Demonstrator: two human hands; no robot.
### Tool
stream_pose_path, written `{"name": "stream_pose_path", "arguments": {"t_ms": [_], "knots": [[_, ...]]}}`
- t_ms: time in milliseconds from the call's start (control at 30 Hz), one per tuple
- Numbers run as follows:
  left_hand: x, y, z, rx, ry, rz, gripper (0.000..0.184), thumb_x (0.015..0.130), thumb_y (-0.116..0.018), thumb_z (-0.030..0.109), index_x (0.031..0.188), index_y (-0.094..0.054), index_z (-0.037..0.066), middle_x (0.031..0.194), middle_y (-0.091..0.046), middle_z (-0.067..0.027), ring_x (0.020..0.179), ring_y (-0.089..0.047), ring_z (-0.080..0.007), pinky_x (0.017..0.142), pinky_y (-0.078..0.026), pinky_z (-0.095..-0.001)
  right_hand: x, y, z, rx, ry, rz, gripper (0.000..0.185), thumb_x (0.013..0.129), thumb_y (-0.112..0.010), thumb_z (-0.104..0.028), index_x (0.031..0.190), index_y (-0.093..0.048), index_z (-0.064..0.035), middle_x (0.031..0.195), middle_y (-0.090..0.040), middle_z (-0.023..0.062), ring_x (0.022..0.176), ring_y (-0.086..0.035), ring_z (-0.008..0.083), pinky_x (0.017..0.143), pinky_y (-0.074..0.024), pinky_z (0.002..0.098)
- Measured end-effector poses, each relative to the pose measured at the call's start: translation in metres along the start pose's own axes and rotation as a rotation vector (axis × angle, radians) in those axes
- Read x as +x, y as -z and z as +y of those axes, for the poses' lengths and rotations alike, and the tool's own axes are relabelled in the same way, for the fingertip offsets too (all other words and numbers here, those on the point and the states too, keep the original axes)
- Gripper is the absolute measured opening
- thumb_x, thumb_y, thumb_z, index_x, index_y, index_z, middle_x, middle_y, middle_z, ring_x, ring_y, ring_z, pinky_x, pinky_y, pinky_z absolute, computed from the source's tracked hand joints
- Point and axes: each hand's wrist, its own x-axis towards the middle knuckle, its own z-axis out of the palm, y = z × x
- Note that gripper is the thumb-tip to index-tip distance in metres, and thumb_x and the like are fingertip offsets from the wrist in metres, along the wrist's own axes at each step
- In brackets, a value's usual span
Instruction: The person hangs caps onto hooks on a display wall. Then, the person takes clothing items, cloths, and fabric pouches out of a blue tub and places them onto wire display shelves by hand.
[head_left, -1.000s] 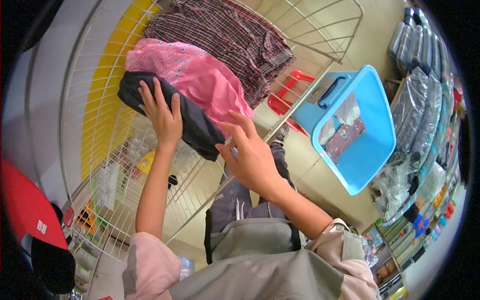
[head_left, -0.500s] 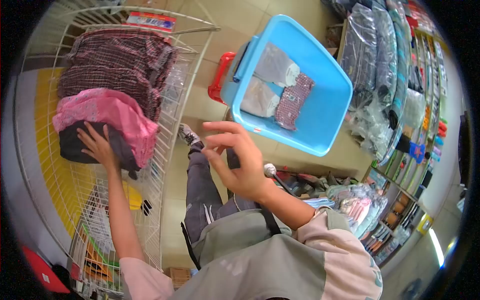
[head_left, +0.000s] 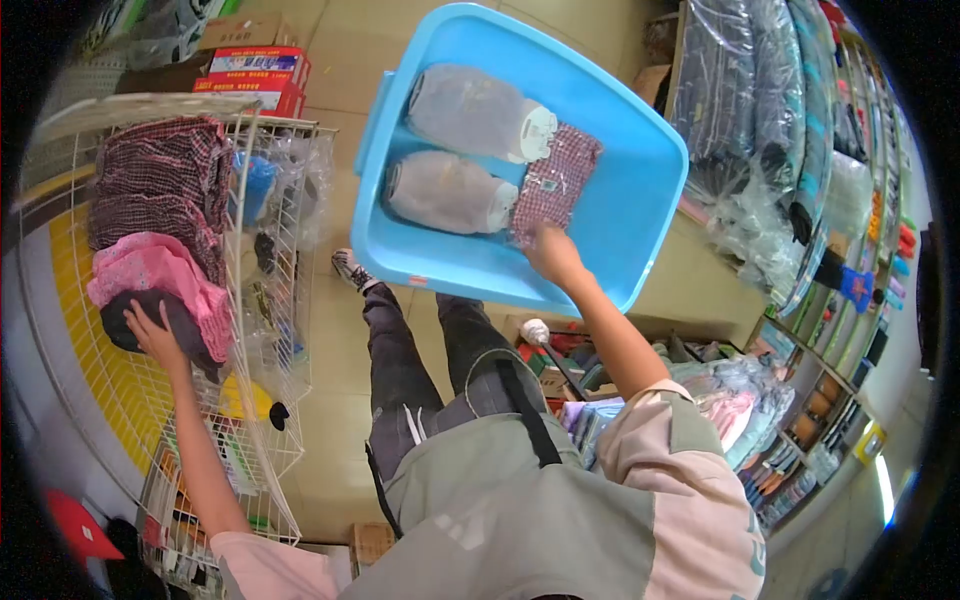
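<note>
My left hand [head_left: 155, 335] lies with fingers spread on a dark folded cloth [head_left: 125, 318] in the white wire basket [head_left: 232, 300]. Behind that cloth sit a pink patterned cloth [head_left: 160, 265] and dark red checked fabric [head_left: 160, 185]. My right hand [head_left: 555, 257] reaches into a light blue plastic tub [head_left: 520, 292]. Its curled fingers are at the near end of a checked cloth in clear wrapping [head_left: 560, 180]; the fingertips are partly hidden. Beside this packet lie two grey wrapped rolls with pale ends, the farther roll [head_left: 470, 105] and the nearer roll [head_left: 440, 190].
Red boxes [head_left: 255, 80] stand behind the basket. Plastic-wrapped rolls [head_left: 730, 90] and goods shelves [head_left: 820, 360] line the right side. Wrapped textiles [head_left: 730, 405] are piled near my right elbow. Tiled floor [head_left: 335, 430] lies between the basket and my legs.
My right hand has gone from above my lap into the tub, down to the checked packet. The tub shows nearer and more to the left as the view shifts. My left hand stays on the dark cloth.
</note>
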Motion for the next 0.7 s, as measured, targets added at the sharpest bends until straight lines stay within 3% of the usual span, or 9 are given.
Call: {"name": "stream_pose_path", "arguments": {"t_ms": [33,133,233,367,467,633,700], "knots": [[-0.004,0.010,-0.002,-0.089,-0.043,0.075,0.063,0.097,-0.054,0.045,0.147,-0.040,0.009,0.155,-0.030,-0.0222,0.142,-0.031,-0.0388,0.113,-0.026,-0.0532,0.009,-0.017,0.022,-0.084,-0.028,-0.065,0.020,0.084,-0.061,-0.006,0.103,-0.065,-0.0004,0.106,-0.067,0.0194,0.101,-0.065,0.0350,0.085,-0.0530,0.0442],[-0.013,0.067,0.023,-0.195,0.036,0.161,0.057,0.098,-0.057,0.038,0.140,-0.047,0.002,0.153,-0.035,-0.0217,0.141,-0.034,-0.0375,0.114,-0.027,-0.0469,0.022,-0.052,0.067,-0.315,-0.008,-0.187,0.020,0.085,-0.058,-0.006,0.104,-0.064,-0.0002,0.113,-0.064,0.0187,0.108,-0.063,0.0339,0.086,-0.0529,0.0449],[-0.028,0.149,0.096,-0.249,0.065,0.187,0.047,0.098,-0.057,0.029,0.134,-0.052,-0.001,0.150,-0.040,-0.0210,0.139,-0.037,-0.0360,0.113,-0.030,-0.0446,0.029,-0.065,0.090,-0.394,0.022,-0.232,0.020,0.086,-0.056,-0.009,0.101,-0.066,-0.0016,0.111,-0.065,0.0192,0.106,-0.064,0.0330,0.084,-0.0537,0.0457],[-0.058,0.206,0.175,-0.407,-0.007,0.230,0.034,0.099,-0.056,0.018,0.126,-0.057,-0.002,0.144,-0.048,-0.0200,0.133,-0.045,-0.0341,0.111,-0.033,-0.0432,0.040,-0.070,0.108,-0.403,0.068,-0.287,0.018,0.086,-0.055,-0.010,0.090,-0.072,-0.0046,0.101,-0.070,0.0191,0.097,-0.068,0.0330,0.078,-0.0555,0.0461],[-0.083,0.230,0.233,-0.432,-0.164,0.209,0.027,0.098,-0.055,0.012,0.120,-0.059,-0.005,0.139,-0.053,-0.0200,0.129,-0.049,-0.0342,0.109,-0.035,-0.0439,0.038,-0.073,0.115,-0.388,0.122,-0.187,0.019,0.084,-0.055,-0.009,0.081,-0.074,-0.0070,0.091,-0.072,0.0177,0.087,-0.071,0.0332,0.074,-0.0563,0.0455],[-0.119,0.248,0.304,-0.510,-0.384,0.114,0.021,0.096,-0.052,0.005,0.112,-0.061,-0.006,0.134,-0.056,-0.0226,0.124,-0.053,-0.0372,0.105,-0.041,-0.0456,0.039,-0.074,0.126,-0.337,0.094,-0.172,0.018,0.083,-0.056,-0.012,0.081,-0.074,-0.0070,0.086,-0.072,0.0168,0.081,-0.072,0.0327,0.071,-0.0562,0.0443],[-0.136,0.244,0.320,-0.617,-0.337,0.037,0.019,0.096,-0.052,0.004,0.109,-0.062,-0.005,0.130,-0.058,-0.0227,0.120,-0.056,-0.0378,0.102,-0.044,-0.0454,0.038,-0.067,0.125,-0.322,0.067,-0.171,0.018,0.082,-0.057,-0.013,0.081,-0.073,-0.0068,0.086,-0.072,0.0171,0.081,-0.071,0.0330,0.071,-0.0557,0.0448]]}}
